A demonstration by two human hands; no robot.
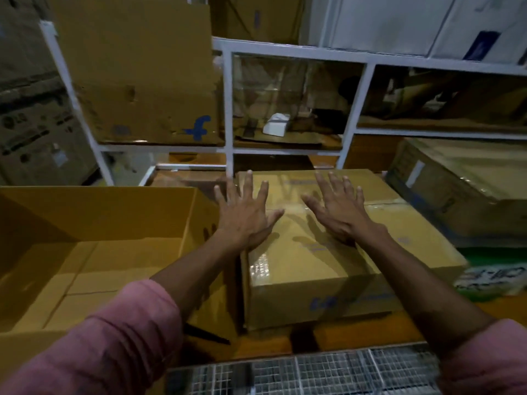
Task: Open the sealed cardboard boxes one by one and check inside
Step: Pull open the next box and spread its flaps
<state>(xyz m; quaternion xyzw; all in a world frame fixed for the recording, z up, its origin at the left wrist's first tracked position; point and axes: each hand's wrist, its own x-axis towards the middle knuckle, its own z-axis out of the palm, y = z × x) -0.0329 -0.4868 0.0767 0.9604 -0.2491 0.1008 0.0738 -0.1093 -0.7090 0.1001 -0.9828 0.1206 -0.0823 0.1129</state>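
Pink sleeves (pixel 108 346) fill the lower corners. At centre frame, the left hand (pixel 246 215) and right hand (pixel 338 209) lie flat, fingers spread, on the taped, sealed cardboard box (pixel 322 269). An opened box (pixel 94 252) sits at left; white shelving (pixel 228 109) stands behind.

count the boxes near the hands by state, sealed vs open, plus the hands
sealed taped boxes: 2, the box under the hands and the box to the right
open boxes: 1, the open box on the left
hands: 2, left hand and right hand, both spread flat
total: 5
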